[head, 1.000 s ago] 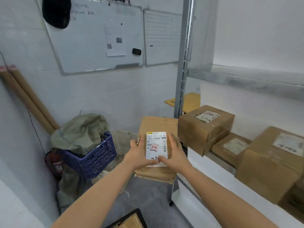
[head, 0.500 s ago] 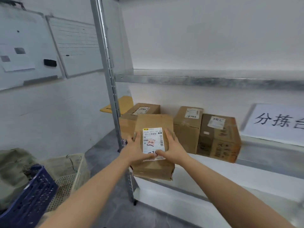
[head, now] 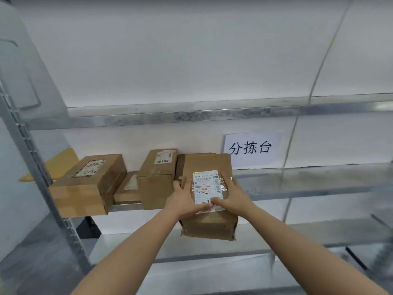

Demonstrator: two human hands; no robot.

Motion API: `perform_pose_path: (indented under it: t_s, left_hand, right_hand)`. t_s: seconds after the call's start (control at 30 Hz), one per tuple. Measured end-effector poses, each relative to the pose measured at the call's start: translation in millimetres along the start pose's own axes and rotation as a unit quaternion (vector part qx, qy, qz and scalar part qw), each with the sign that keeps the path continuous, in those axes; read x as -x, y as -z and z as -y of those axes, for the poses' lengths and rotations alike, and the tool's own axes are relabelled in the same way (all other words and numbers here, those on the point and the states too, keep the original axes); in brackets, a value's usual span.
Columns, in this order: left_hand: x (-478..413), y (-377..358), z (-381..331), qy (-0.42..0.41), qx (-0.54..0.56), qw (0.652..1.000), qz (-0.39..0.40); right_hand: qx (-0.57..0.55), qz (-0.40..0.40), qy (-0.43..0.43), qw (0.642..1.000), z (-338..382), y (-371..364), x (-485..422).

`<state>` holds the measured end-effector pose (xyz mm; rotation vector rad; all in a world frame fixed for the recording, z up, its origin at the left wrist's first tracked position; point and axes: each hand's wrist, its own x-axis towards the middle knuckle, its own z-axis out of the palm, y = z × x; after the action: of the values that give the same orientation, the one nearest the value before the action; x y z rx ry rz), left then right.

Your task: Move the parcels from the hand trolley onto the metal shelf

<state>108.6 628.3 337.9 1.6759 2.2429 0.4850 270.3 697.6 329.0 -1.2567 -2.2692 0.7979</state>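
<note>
Labelled parcel at the metal shelf
My left hand and right hand grip its sides, fingers curled.

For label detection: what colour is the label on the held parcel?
Label: white, black print, small red mark; head view.

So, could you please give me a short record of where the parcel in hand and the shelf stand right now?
held parcel: brown carton, white label facing camera, in front of shelf edge, apparently not set down
left-hand grip: holds its left side, thumb on label
right-hand grip: holds its right side, thumb on label
metal shelf: the level right behind the parcel
shelved parcels: at least three, left of the held one
</note>
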Motion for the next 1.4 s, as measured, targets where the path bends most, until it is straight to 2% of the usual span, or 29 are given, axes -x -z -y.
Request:
perform_pose_path:
  t_s: [0.27,0.43,0.57,0.83,1.4]
  left_hand:
    - [-61,-42,-89,-0.055,0.010,0.998,0.037]
    - [-102,-64,-126,-0.087,0.046,0.994,0.043]
    - [-128,-80,-143,-0.069,0.067,0.994,0.045]
    - [-174,-99,-131,0.025,0.076,0.996,0.049]
    - [-277,-115,-99,0.077,-0.009,0.994,0.076]
  right_hand:
    - [0.022,-0.048,-0.030,0.998,-84,70,-20]
    - [0.026,-0.036,-0.034,0.998,-129,94,-54]
    - [0.022,-0.013,-0.022,0.999,-155,103,-87]
    - [0.005,0.046,-0.020,0.999,-181,85,-145]
    - [-0.030,0.074,-0.071,0.994,-206,46,-251]
